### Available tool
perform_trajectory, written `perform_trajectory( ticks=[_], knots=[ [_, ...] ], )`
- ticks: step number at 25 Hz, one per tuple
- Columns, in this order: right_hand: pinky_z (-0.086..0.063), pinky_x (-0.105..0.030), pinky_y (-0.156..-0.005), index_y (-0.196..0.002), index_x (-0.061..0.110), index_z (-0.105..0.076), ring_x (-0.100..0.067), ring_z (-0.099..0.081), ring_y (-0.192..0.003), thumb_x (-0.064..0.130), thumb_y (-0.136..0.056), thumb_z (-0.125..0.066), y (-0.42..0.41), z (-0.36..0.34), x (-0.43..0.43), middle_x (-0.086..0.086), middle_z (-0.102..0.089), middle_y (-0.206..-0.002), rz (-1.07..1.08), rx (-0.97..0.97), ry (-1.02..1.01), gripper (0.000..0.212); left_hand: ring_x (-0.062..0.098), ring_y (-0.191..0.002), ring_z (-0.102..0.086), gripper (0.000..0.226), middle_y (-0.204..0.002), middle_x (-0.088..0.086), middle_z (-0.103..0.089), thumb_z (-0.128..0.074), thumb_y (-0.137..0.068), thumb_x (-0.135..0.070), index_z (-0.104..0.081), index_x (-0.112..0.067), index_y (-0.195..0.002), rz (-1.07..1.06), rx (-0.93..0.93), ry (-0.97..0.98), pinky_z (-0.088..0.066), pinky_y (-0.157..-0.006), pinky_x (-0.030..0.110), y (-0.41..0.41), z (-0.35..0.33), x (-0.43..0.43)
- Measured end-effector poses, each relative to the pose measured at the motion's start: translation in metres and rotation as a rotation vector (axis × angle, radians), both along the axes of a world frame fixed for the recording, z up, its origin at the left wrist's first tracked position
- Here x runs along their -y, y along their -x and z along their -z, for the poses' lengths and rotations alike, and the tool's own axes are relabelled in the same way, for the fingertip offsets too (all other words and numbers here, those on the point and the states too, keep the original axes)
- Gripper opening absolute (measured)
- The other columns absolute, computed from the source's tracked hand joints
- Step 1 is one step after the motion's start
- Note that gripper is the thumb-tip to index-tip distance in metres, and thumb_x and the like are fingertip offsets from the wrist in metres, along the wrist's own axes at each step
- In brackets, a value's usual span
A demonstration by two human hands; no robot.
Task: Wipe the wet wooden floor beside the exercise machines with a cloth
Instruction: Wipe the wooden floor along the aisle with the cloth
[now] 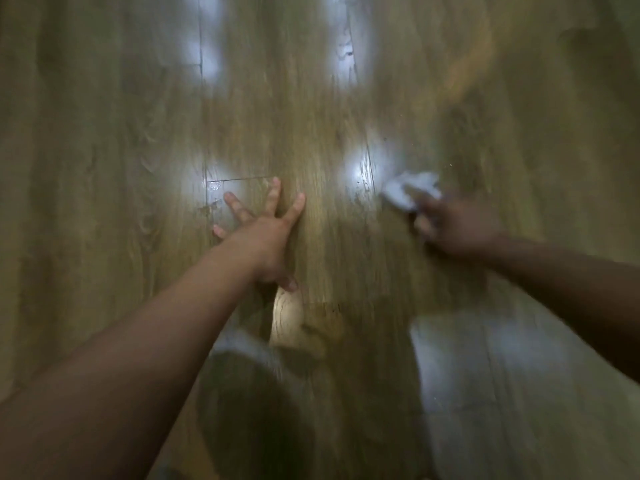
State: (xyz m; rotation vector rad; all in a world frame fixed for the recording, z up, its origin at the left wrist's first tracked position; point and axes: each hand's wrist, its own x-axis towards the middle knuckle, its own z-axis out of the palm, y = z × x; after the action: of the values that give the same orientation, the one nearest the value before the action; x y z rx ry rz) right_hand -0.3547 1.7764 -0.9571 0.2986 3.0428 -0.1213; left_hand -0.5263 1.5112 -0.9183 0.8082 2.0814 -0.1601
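Brown wooden floor (311, 116) fills the head view, shiny with bright wet spots, and the picture is blurry. A person's left hand (263, 233) is pressed flat on the boards with its fingers spread wide and the arm stretched out straight. The right hand (457, 226) reaches forward too, closed around a crumpled white cloth (410, 190) that sits on the floor just beside a bright wet patch (360, 171).

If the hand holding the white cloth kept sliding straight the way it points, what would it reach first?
The right hand points up and left, with the cloth leading. First in line looks to be the shiny wet patch by the board seam; the blur makes this uncertain. Beyond is only bare wooden floor.
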Motion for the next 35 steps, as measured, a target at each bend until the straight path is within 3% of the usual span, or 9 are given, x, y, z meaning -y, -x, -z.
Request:
perform_trajectory(
  ticks=[3,5,11,13,19,22,29,32,35],
  knots=[
    [-0.044,-0.042,-0.099,-0.137,0.015,-0.05,-0.038,-0.054,-0.122,0.034,-0.09,-0.045,0.011,-0.017,-0.105,-0.016,-0.05,-0.145,0.743,0.043,0.038,0.051,0.055,-0.134,0.035,0.144,-0.149,-0.012,0.047,-0.093,-0.058,-0.035,0.02,-0.051,-0.147,-0.028,-0.041,-0.001,-0.01,-0.103,0.082,-0.003,0.002,-0.002],
    [-0.04,-0.045,-0.104,-0.14,0.009,-0.047,-0.04,-0.05,-0.126,0.036,-0.088,-0.039,0.019,-0.02,-0.103,-0.02,-0.05,-0.141,0.876,0.033,0.033,0.059,0.054,-0.136,0.033,0.145,-0.152,-0.013,0.042,-0.094,-0.056,-0.032,0.017,-0.052,-0.148,-0.049,-0.056,0.004,-0.01,-0.102,0.082,-0.004,0.002,-0.003],
    [-0.049,-0.043,-0.087,-0.152,0.033,-0.029,-0.038,-0.057,-0.108,0.036,-0.098,-0.047,0.057,-0.014,0.132,-0.012,-0.047,-0.137,0.036,0.238,0.3,0.057,0.055,-0.14,0.024,0.145,-0.155,-0.009,0.039,-0.093,-0.056,-0.038,0.018,-0.047,-0.149,-0.02,-0.126,0.011,-0.018,-0.105,0.078,-0.007,0.0,-0.003],
    [-0.049,-0.041,-0.086,-0.152,0.035,-0.03,-0.037,-0.059,-0.11,0.034,-0.096,-0.05,0.046,-0.012,0.112,-0.012,-0.045,-0.144,-0.039,0.227,0.276,0.059,0.051,-0.144,0.018,0.144,-0.158,-0.004,0.033,-0.092,-0.059,-0.042,0.019,-0.043,-0.15,0.034,-0.182,0.001,-0.025,-0.106,0.073,-0.012,0.001,-0.002],
    [-0.045,-0.046,-0.1,-0.132,0.02,-0.053,-0.041,-0.055,-0.124,0.032,-0.08,-0.048,-0.083,-0.025,-0.108,-0.02,-0.058,-0.136,0.93,0.084,0.197,0.054,0.051,-0.144,0.016,0.145,-0.158,0.0,0.035,-0.085,-0.055,-0.063,0.022,-0.037,-0.15,0.221,-0.222,-0.05,-0.024,-0.109,0.072,-0.023,-0.006,-0.031],
    [-0.046,-0.046,-0.104,-0.141,0.017,-0.049,-0.04,-0.054,-0.125,0.03,-0.078,-0.045,-0.086,-0.021,-0.095,-0.02,-0.058,-0.135,1.2,0.058,0.278,0.064,0.056,-0.141,0.017,0.147,-0.157,0.004,0.036,-0.087,-0.057,-0.055,0.022,-0.029,-0.153,0.192,-0.183,-0.022,-0.025,-0.106,0.075,-0.037,-0.001,-0.056],
    [-0.056,-0.041,-0.074,-0.144,0.027,-0.051,-0.036,-0.064,-0.094,0.028,-0.087,-0.054,-0.054,-0.013,0.1,-0.014,-0.061,-0.123,0.26,0.085,0.529,0.057,0.054,-0.14,0.025,0.149,-0.155,0.001,0.041,-0.09,-0.057,-0.048,0.023,-0.028,-0.152,0.138,-0.108,0.015,-0.019,-0.106,0.077,-0.036,0.0,-0.063],
    [-0.047,-0.034,-0.08,-0.138,0.025,-0.058,-0.033,-0.063,-0.103,0.035,-0.082,-0.049,-0.127,-0.01,-0.03,-0.018,-0.068,-0.117,0.64,-0.055,0.243,0.058,0.053,-0.141,0.023,0.152,-0.155,-0.001,0.04,-0.091,-0.055,-0.05,0.023,-0.029,-0.152,0.134,-0.126,0.025,-0.019,-0.106,0.077,-0.037,0.004,-0.064],
    [-0.047,-0.048,-0.101,-0.142,0.026,-0.045,-0.042,-0.056,-0.12,0.044,-0.084,-0.038,-0.234,-0.022,-0.163,-0.02,-0.057,-0.135,1.113,0.167,-0.217,0.061,0.053,-0.142,0.02,0.155,-0.155,-0.004,0.038,-0.093,-0.049,-0.051,0.021,-0.03,-0.152,0.149,-0.139,0.045,-0.024,-0.103,0.078,-0.035,0.008,-0.066]
  ],
)
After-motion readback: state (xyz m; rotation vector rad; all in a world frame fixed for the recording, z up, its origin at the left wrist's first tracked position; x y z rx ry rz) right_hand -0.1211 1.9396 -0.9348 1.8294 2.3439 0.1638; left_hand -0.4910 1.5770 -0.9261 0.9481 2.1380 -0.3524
